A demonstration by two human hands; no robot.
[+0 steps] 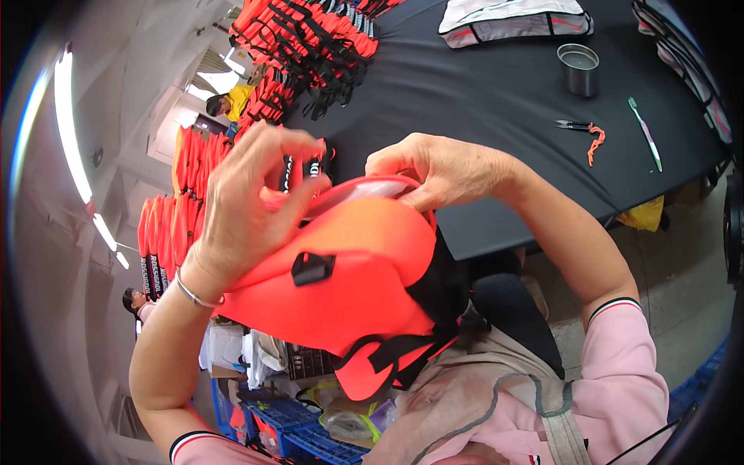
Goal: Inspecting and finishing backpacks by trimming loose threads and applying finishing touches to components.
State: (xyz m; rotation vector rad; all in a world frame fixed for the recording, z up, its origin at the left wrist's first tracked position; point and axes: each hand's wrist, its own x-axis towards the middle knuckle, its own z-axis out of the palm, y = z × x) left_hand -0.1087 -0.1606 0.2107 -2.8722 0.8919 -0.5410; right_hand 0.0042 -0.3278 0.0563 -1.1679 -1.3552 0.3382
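A: Where is the orange bag [353, 267]?

B: In the middle of the frame, tilted, its zipped mouth gaping toward the top and its black straps [399, 350] hanging at its lower end

A: And the person's hands?

B: The right hand [453, 172] pinches the bag's rim between thumb and fingers, just right of the middle. The left hand [252, 203] is over the bag's left side, thumb and fingers spread apart; it is blurred, so whether it grips the cloth cannot be told

A: What lies on the black table [477, 101]?

B: Toward the upper right, a metal cup [580, 75], with small snips [573, 125] below it, an orange cord [596, 143] at their right end, and a toothbrush [645, 136] farther right. A pale bag [515, 22] lies by the top edge

A: And elsewhere?

B: Piled orange bags [302, 35] at the upper left, blue crates [329, 443] at the bottom
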